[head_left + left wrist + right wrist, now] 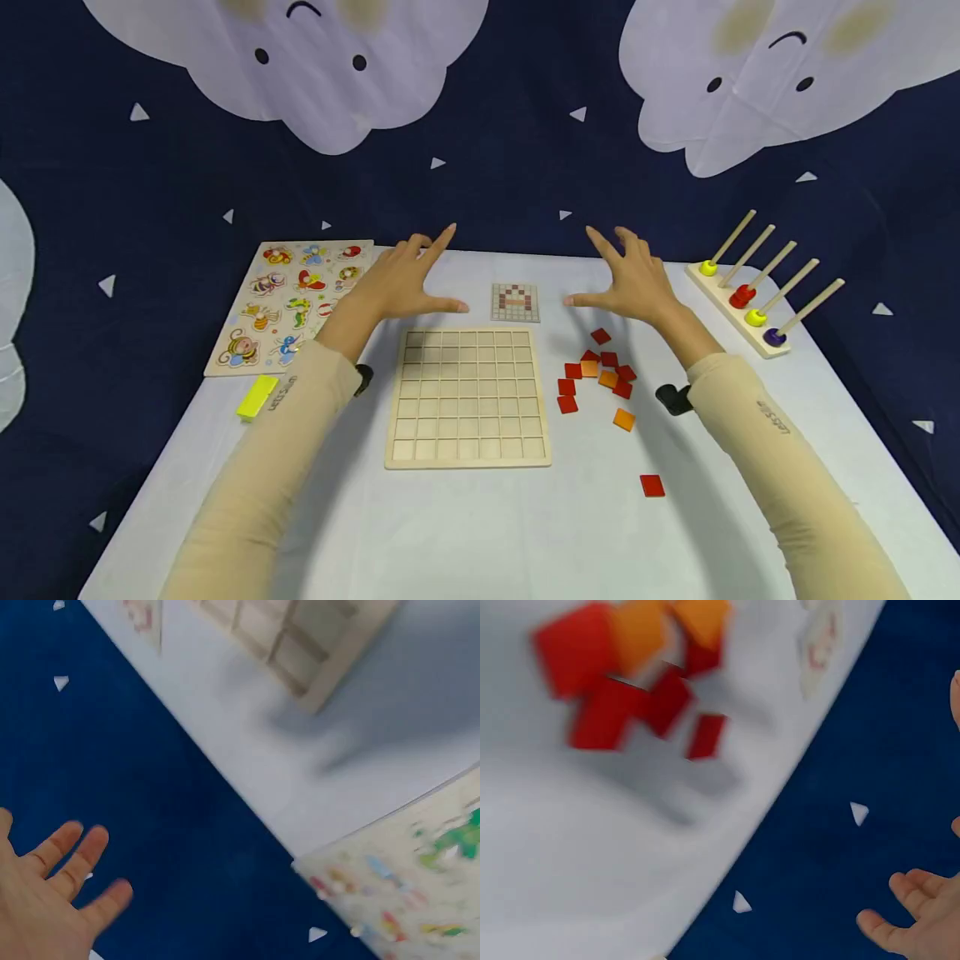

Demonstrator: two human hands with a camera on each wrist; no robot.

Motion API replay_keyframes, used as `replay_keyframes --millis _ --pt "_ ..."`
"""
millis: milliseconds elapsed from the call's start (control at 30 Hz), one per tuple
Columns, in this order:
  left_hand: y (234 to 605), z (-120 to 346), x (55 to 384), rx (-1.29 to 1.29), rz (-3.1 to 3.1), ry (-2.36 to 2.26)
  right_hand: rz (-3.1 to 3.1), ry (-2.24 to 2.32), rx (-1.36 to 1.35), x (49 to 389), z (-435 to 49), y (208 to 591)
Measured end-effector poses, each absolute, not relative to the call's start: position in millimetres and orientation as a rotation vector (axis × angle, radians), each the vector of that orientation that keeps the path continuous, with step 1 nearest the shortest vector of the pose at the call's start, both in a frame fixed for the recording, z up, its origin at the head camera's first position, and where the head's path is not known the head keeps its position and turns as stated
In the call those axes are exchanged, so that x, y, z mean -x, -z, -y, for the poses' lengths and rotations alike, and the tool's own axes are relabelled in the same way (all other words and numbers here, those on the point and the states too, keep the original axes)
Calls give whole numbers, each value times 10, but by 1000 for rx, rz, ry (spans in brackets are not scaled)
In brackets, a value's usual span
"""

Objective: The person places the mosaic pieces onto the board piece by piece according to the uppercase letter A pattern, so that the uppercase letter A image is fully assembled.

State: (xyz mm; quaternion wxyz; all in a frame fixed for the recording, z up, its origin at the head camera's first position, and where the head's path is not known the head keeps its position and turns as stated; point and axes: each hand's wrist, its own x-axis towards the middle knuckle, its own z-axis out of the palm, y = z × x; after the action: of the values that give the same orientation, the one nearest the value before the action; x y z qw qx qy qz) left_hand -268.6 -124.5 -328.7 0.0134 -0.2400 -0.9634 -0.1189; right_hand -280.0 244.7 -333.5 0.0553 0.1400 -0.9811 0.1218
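My left hand (401, 282) is raised over the far side of the table with thumb and fingers spread, holding nothing. On the right, my other hand (633, 279) mirrors it, also spread and holding nothing. Between and in front of them lies a wooden grid board (468, 398) with bare square cells. A small pattern card (515, 302) with a grid picture lies just beyond the board. To the board's right, several red tiles (567, 404) and orange tiles (624, 419) are scattered loosely. One red tile (652, 486) sits apart, nearer the front.
An insect picture puzzle (258, 283) lies at the back left, with a yellow block (257, 397) by its near edge. At the back right stands a peg stacker (738, 312) with coloured beads on upright pegs. A dark blue cloud-print cloth (510, 183) hangs behind the table.
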Motion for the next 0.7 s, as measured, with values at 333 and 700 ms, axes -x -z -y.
replay_keyframes --millis 333,700 --pt "3800 1626 2183 844 3001 371 2932 -427 -571 2466 -2543 3723" --pt "4092 1799 1917 830 3071 431 2989 -529 -562 2309 -2663 3966"
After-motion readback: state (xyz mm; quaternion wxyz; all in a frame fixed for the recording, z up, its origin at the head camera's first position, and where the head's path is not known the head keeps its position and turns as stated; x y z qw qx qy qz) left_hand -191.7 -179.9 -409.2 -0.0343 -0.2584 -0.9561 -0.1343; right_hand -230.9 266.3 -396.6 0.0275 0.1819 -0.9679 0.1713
